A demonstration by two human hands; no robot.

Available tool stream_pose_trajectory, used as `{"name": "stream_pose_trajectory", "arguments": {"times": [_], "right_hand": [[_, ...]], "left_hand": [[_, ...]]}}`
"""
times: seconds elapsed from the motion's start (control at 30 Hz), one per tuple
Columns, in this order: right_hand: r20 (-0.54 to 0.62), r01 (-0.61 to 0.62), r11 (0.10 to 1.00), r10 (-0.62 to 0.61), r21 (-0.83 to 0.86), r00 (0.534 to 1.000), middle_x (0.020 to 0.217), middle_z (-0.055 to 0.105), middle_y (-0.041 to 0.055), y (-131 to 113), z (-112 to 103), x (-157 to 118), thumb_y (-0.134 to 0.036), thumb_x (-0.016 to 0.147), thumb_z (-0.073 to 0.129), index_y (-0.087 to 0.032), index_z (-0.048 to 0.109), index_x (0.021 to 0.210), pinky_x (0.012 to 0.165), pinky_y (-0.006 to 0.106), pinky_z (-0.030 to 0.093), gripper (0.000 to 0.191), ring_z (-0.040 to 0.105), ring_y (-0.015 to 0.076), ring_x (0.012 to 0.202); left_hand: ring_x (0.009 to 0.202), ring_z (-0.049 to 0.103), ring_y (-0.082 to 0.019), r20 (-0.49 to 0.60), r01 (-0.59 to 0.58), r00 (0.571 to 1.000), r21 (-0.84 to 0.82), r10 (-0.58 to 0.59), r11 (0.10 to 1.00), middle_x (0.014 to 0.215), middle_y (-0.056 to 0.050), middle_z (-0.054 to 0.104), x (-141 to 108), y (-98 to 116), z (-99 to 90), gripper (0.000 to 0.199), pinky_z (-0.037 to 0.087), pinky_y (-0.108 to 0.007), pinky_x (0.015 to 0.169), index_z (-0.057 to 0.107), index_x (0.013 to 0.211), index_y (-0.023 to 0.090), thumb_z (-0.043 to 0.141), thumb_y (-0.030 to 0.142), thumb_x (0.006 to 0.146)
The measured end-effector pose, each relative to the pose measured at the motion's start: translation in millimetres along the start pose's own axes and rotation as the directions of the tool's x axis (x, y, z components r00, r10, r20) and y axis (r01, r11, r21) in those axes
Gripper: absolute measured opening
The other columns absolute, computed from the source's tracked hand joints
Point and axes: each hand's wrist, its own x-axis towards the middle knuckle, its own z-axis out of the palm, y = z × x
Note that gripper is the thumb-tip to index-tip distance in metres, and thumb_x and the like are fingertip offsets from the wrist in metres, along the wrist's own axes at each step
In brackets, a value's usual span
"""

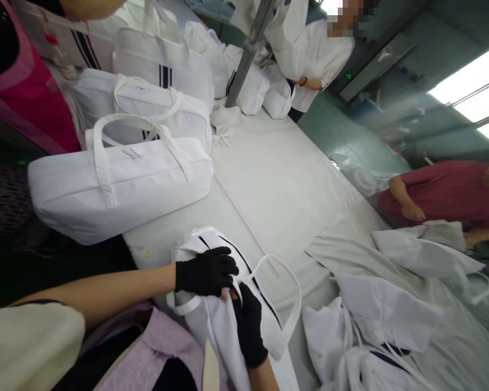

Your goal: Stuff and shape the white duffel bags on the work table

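A white bag with dark trim and looped handles (212, 320) lies in front of me at the near edge of the table. My left hand (207, 271), in a black glove, rests on its top with the fingers curled on the fabric. Close beside it, my right hand (250, 326), also gloved in black, grips the fabric near the bag's opening. The fingertips of both hands meet around a fold of white cloth. One handle (297, 293) arches up to the right of my right hand.
Stuffed white bags (122, 184) stand on the left. A metal post (250, 51) rises at the far side of the grey-white table (264, 179). Limp bags (387, 309) lie at right. People are at the left edge, far side and right; a thin rod (244, 222) lies mid-table.
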Motion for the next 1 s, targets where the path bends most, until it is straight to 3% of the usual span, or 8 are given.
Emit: {"name": "stream_pose_trajectory", "arguments": {"times": [0.2, 0.53, 0.57, 0.63, 0.7, 0.73, 0.83, 1.0], "right_hand": [[0.338, -0.124, 0.950, 0.021, 0.286, 0.941, 0.121, 0.062, 0.0083, -30, -40, 41, -0.040, 0.097, 0.037, -0.019, 0.059, 0.121, 0.098, 0.036, 0.047, 0.039, 0.058, 0.0208, 0.113], [-0.123, 0.200, 0.845, -0.297, -0.496, 0.947, 0.086, 0.069, 0.0141, 10, 20, 20, -0.056, 0.091, 0.046, -0.010, 0.059, 0.106, 0.062, 0.035, 0.056, 0.050, 0.068, 0.0244, 0.075], [-0.133, 0.188, 0.843, -0.291, -0.504, 0.947, 0.083, 0.068, 0.0130, 10, 21, 20, -0.056, 0.091, 0.045, -0.011, 0.060, 0.103, 0.061, 0.034, 0.055, 0.049, 0.067, 0.0239, 0.073], [-0.132, 0.173, 0.859, -0.266, -0.481, 0.955, 0.078, 0.068, 0.0111, 6, 20, 22, -0.056, 0.091, 0.047, -0.013, 0.061, 0.098, 0.061, 0.032, 0.054, 0.046, 0.067, 0.0228, 0.071], [-0.124, 0.162, 0.882, -0.240, -0.443, 0.963, 0.076, 0.068, 0.0101, 2, 17, 23, -0.055, 0.091, 0.048, -0.014, 0.061, 0.093, 0.063, 0.031, 0.053, 0.043, 0.067, 0.0223, 0.072], [-0.115, 0.149, 0.892, -0.216, -0.426, 0.970, 0.076, 0.068, 0.0096, 0, 16, 23, -0.055, 0.090, 0.049, -0.015, 0.061, 0.091, 0.063, 0.031, 0.053, 0.042, 0.066, 0.0221, 0.071], [-0.100, 0.087, 0.918, -0.135, -0.387, 0.986, 0.078, 0.068, 0.0079, -3, 16, 20, -0.057, 0.089, 0.050, -0.017, 0.061, 0.090, 0.062, 0.032, 0.052, 0.042, 0.066, 0.0220, 0.071], [-0.093, 0.092, 0.923, -0.136, -0.373, 0.986, 0.076, 0.067, 0.0058, -2, 18, 15, -0.057, 0.088, 0.052, -0.018, 0.060, 0.089, 0.061, 0.031, 0.051, 0.040, 0.066, 0.0213, 0.071]], "left_hand": [[0.070, 0.053, -0.021, 0.099, 0.086, 0.992, -0.058, -0.080, 0.995, 0.080, -0.004, 0.063, 22, -15, 12.0, 0.032, 0.037, -0.040, 0.065, 0.063, 0.081, 0.018, 0.051, 0.045, 0.092], [0.088, 0.060, -0.018, -0.179, 0.090, 0.972, -0.313, -0.152, 0.945, 0.099, -0.007, 0.068, 14, -18, -4.1, 0.016, 0.046, -0.033, 0.080, 0.061, 0.084, 0.017, 0.050, 0.024, 0.092], [0.093, 0.060, -0.017, -0.232, 0.203, 0.925, -0.368, -0.301, 0.907, 0.103, -0.008, 0.067, 10, -25, -10.6, 0.017, 0.046, -0.031, 0.083, 0.062, 0.091, 0.017, 0.048, 0.024, 0.093], [0.093, 0.061, -0.016, -0.253, 0.549, 0.674, -0.455, -0.693, 0.701, 0.100, -0.007, 0.066, -3, -43, -23.2, 0.021, 0.047, -0.029, 0.083, 0.060, 0.105, 0.017, 0.047, 0.027, 0.094], [0.081, 0.061, -0.018, -0.091, 0.798, 0.397, -0.457, -0.913, 0.393, 0.087, -0.005, 0.065, -17, -66, -31.1, 0.026, 0.046, -0.030, 0.075, 0.059, 0.106, 0.018, 0.050, 0.037, 0.092], [0.078, 0.060, -0.018, 0.056, 0.858, 0.334, -0.431, -0.941, 0.279, 0.082, -0.004, 0.064, -24, -77, -32.3, 0.028, 0.045, -0.030, 0.072, 0.059, 0.102, 0.018, 0.053, 0.041, 0.089], [0.072, 0.058, -0.018, 0.447, 0.899, 0.358, -0.403, -0.820, 0.172, 0.077, -0.002, 0.062, -45, -99, -26.6, 0.030, 0.042, -0.027, 0.062, 0.059, 0.089, 0.019, 0.058, 0.047, 0.082], [0.046, 0.045, -0.011, 0.641, 0.854, 0.368, -0.519, -0.673, -0.028, 0.058, 0.003, 0.046, -60, -106, -16.9, 0.040, 0.030, -0.021, 0.039, 0.046, 0.077, 0.018, 0.053, 0.057, 0.083]]}}
